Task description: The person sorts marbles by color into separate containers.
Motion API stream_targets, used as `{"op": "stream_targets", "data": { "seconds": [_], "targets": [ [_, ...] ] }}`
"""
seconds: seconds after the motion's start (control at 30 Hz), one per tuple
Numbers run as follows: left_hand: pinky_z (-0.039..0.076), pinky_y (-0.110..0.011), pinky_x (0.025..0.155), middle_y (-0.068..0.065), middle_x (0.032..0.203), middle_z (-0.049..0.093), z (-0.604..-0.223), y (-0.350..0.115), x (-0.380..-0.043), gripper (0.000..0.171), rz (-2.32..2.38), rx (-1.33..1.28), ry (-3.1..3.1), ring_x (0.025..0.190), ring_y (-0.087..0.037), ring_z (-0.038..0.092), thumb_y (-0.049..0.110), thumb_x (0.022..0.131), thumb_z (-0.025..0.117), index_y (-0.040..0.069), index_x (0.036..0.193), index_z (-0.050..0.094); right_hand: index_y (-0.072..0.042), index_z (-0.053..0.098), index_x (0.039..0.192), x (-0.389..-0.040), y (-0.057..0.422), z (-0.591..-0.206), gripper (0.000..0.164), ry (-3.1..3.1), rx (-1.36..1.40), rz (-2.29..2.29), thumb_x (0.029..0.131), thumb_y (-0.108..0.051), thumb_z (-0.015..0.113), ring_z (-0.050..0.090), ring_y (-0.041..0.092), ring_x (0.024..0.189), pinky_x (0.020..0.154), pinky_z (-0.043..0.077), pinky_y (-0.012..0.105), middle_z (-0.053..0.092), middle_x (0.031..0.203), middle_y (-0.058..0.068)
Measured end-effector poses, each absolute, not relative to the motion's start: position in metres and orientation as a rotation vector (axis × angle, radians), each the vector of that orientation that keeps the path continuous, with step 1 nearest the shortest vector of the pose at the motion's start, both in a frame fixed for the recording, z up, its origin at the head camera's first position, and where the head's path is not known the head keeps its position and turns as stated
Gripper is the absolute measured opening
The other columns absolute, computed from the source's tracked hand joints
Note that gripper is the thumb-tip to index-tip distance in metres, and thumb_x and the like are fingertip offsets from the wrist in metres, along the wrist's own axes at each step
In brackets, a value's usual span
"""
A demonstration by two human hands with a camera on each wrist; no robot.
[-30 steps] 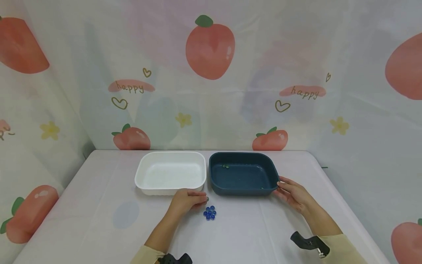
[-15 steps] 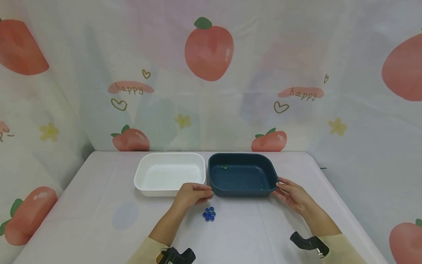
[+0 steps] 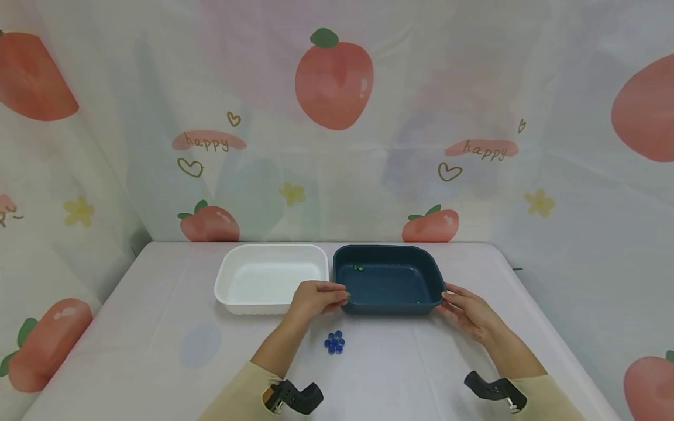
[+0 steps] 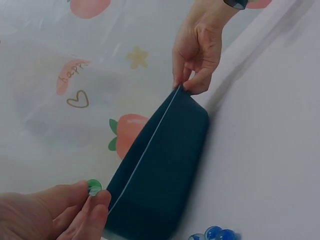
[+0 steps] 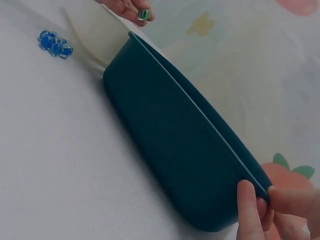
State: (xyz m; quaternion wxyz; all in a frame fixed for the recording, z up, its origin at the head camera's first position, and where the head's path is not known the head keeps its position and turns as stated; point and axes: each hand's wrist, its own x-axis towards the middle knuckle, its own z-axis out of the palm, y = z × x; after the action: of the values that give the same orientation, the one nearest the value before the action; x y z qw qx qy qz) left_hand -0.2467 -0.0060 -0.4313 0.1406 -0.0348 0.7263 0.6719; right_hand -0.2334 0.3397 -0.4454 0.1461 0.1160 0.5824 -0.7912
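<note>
Between the thumb and fingertips of my left hand (image 3: 317,299) is a green glass marble (image 4: 94,187). That hand is at the front left corner of the dark blue basin (image 3: 389,287), with the marble right by the rim. My right hand (image 3: 470,313) pinches the basin's rim at its front right corner, thumb on one side and fingers (image 5: 248,210) on the other. Inside the basin, green marbles (image 3: 358,268) lie toward the back left, and a small green spot shows near the front right. A cluster of blue marbles (image 3: 334,342) sits on the table in front.
A white basin (image 3: 271,278) stands close to the left of the dark one, partly behind my left hand. Both are on a table (image 3: 131,327) with a white cloth. A fruit-printed curtain (image 3: 337,175) hangs behind the table.
My left hand has moved right and up from near the blue marbles to the dark basin's left corner, carrying the green marble. The right hand has stayed on the rim.
</note>
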Motion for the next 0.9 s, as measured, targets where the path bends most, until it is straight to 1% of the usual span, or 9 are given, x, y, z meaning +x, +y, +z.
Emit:
{"op": "stream_targets", "data": {
  "seconds": [0.1, 0.17, 0.33, 0.57, 0.77, 0.9],
  "targets": [
    [0.06, -0.03, 0.077, -0.014, 0.095, 0.076, -0.432, -0.002, -0.249, 0.023, 1.949, -0.112, 2.113, 0.084, -0.02, 0.074, 0.01, 0.086, 0.076, -0.002, 0.105, 0.074, -0.005, 0.045, 0.134, -0.233, 0.341, -0.445, 0.035, 1.647, 0.32, -2.295, 0.1, -0.003, 0.052, 0.066, 0.01, 0.093, 0.085, 0.057, 0.024, 0.064, 0.103, -0.001],
    [0.06, -0.029, 0.075, -0.014, 0.094, 0.076, -0.433, 0.0, -0.249, 0.021, 1.948, -0.121, 2.14, 0.083, -0.019, 0.074, 0.01, 0.086, 0.076, -0.001, 0.104, 0.075, -0.006, 0.047, 0.132, -0.233, 0.341, -0.445, 0.033, 1.637, 0.319, -2.297, 0.1, -0.003, 0.053, 0.066, 0.01, 0.093, 0.085, 0.057, 0.025, 0.064, 0.103, -0.001],
    [0.06, -0.028, 0.073, -0.012, 0.091, 0.076, -0.435, 0.004, -0.248, 0.018, 1.936, -0.11, 2.21, 0.081, -0.018, 0.074, 0.01, 0.085, 0.077, 0.0, 0.1, 0.076, 0.0, 0.034, 0.144, -0.233, 0.341, -0.446, 0.047, 1.653, 0.315, -2.288, 0.1, -0.003, 0.053, 0.065, 0.01, 0.093, 0.086, 0.057, 0.025, 0.064, 0.103, -0.002],
    [0.06, -0.026, 0.072, -0.01, 0.09, 0.076, -0.436, 0.009, -0.25, 0.016, 1.933, -0.137, 2.231, 0.08, -0.016, 0.074, 0.012, 0.085, 0.077, 0.003, 0.098, 0.077, 0.001, 0.032, 0.146, -0.233, 0.34, -0.447, 0.05, 1.672, 0.327, -2.283, 0.1, -0.003, 0.052, 0.064, 0.009, 0.094, 0.086, 0.057, 0.025, 0.063, 0.103, -0.002],
    [0.06, -0.025, 0.068, -0.012, 0.089, 0.076, -0.435, 0.011, -0.253, 0.015, 1.949, -0.129, 2.249, 0.077, -0.017, 0.074, 0.01, 0.085, 0.077, 0.0, 0.097, 0.076, 0.001, 0.031, 0.146, -0.233, 0.34, -0.446, 0.051, 1.664, 0.326, -2.286, 0.1, -0.002, 0.053, 0.064, 0.009, 0.094, 0.086, 0.057, 0.025, 0.063, 0.103, -0.002],
    [0.06, -0.024, 0.066, -0.012, 0.087, 0.076, -0.435, 0.012, -0.254, 0.014, 1.941, -0.128, 2.263, 0.075, -0.017, 0.074, 0.009, 0.085, 0.076, 0.0, 0.096, 0.077, 0.003, 0.025, 0.15, -0.233, 0.339, -0.445, 0.057, 1.681, 0.337, -2.275, 0.1, -0.003, 0.053, 0.064, 0.009, 0.093, 0.086, 0.057, 0.025, 0.063, 0.102, -0.002]
  ]
}}
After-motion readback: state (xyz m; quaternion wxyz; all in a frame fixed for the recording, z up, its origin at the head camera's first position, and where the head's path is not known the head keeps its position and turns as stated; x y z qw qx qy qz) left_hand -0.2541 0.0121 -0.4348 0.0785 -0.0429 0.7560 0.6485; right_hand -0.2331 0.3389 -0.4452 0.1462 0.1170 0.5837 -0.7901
